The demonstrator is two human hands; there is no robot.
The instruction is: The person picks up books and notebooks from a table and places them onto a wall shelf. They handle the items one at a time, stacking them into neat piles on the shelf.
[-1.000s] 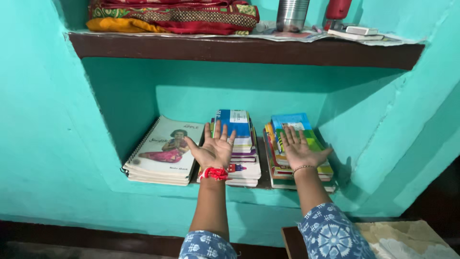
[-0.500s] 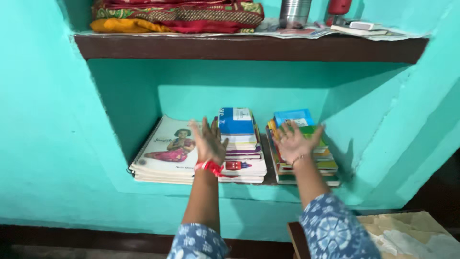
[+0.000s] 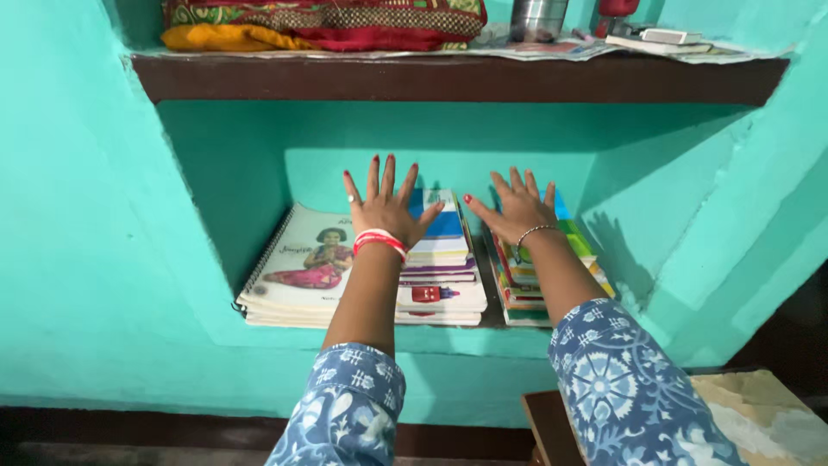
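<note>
Turquoise walls frame a niche where two hands spread flat, palms down, gripping nothing. The left hand (image 3: 385, 210) (red thread at the wrist) hovers over the middle stack of books (image 3: 440, 267); the right hand (image 3: 516, 207) over the right-hand stack (image 3: 539, 276). A spiral notebook (image 3: 297, 272) lies left. Above, folded cloth (image 3: 319, 22) rests on a dark shelf (image 3: 448, 79).

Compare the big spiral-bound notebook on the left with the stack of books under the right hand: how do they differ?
The spiral-bound notebook with the pale picture cover is wide and lies as a low pile; the colourful stack of books is narrower and taller. The notebook's cover shows in full, while the right hand hovers over the stack, hiding its top. Both lie flat on the lower turquoise shelf.
</note>
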